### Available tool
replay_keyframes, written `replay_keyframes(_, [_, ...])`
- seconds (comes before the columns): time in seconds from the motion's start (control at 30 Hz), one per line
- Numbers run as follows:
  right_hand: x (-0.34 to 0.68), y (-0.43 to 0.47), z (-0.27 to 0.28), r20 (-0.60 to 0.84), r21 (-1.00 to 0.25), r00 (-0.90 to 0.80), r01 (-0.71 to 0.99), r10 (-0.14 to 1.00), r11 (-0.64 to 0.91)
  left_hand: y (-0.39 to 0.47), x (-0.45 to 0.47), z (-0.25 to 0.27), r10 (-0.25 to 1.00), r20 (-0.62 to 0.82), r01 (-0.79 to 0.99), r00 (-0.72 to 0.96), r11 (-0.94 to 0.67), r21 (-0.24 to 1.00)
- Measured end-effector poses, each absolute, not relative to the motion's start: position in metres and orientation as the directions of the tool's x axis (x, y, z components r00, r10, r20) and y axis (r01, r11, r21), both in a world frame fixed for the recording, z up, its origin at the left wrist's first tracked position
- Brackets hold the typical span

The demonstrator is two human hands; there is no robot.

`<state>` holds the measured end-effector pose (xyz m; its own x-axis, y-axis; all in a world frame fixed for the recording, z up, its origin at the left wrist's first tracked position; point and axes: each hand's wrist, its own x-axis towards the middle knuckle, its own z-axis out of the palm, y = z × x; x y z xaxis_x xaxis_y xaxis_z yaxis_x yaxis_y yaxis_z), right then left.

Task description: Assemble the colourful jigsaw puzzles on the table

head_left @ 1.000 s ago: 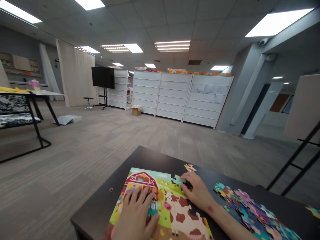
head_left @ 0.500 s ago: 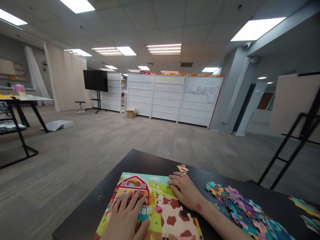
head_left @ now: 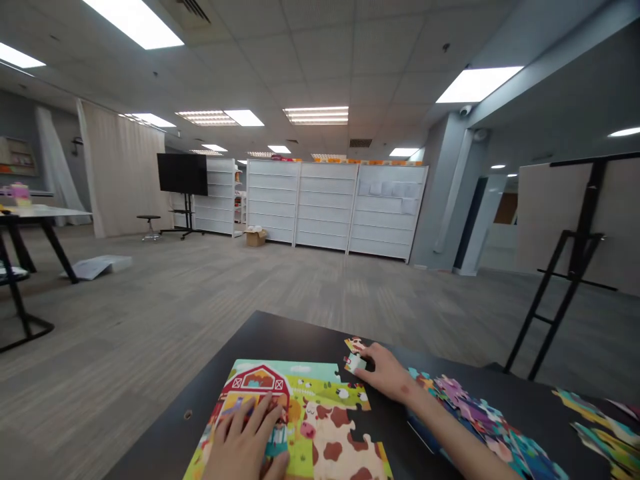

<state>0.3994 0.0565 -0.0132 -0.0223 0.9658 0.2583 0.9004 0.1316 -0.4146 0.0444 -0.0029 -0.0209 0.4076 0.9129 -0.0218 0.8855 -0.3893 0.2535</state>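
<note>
Right hand (head_left: 384,372) pinches a pale puzzle piece (head_left: 355,363) near the corner of the farm puzzle (head_left: 325,395)

Take the farm puzzle as the centre of the dial, with twelve pointing straight away from the wearer. It lies flat at the near edge of the black tabletop (head_left: 280,337), showing a red barn (head_left: 261,379) towards eleven and a spotted cow (head_left: 340,437) towards four. Its three o'clock edge is stepped and notched, and dark tabletop shows in the gaps.

The left hand (head_left: 243,441) lies palm down over the barn side, its fingers spread apart on the printed surface. The right hand has thumb and fingertips clamped on the pale puzzle piece, which sits just off the puzzle between one and two o'clock, apart from it. Just beyond that is a brown-and-white piece (head_left: 355,344); whether the two touch is hard to tell.

At three o'clock a heap of bright puzzle pieces (head_left: 475,413) is partly hidden by the right forearm, and farther out the same way are more loose pieces (head_left: 603,427). A small round hole (head_left: 188,415) marks the tabletop at nine.

Across the floor, white shelving (head_left: 324,203) stands at twelve, a black screen (head_left: 183,175) at eleven and an easel (head_left: 563,267) at two.
</note>
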Motion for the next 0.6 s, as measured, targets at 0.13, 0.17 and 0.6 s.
replay_keyframes(0.13, [0.401, 0.060, -0.021, 0.234, -0.475, -0.006, 0.872, 0.972, 0.119, -0.001, 0.043, -0.024, 0.913, -0.013, 0.882, 0.408, -0.391, 0.263])
replay_keyframes(0.17, [0.401, 0.061, -0.023, 0.231, -0.493, 0.002, 0.863, 0.973, 0.116, 0.000, 0.043, -0.026, 0.912, -0.003, 0.879, 0.411, -0.396, 0.267])
replay_keyframes(0.6, [0.383, 0.059, -0.023, 0.298, -0.630, -0.147, 0.712, 0.943, 0.310, 0.002, 0.042, -0.032, 0.915, 0.009, 0.886, 0.403, -0.393, 0.246])
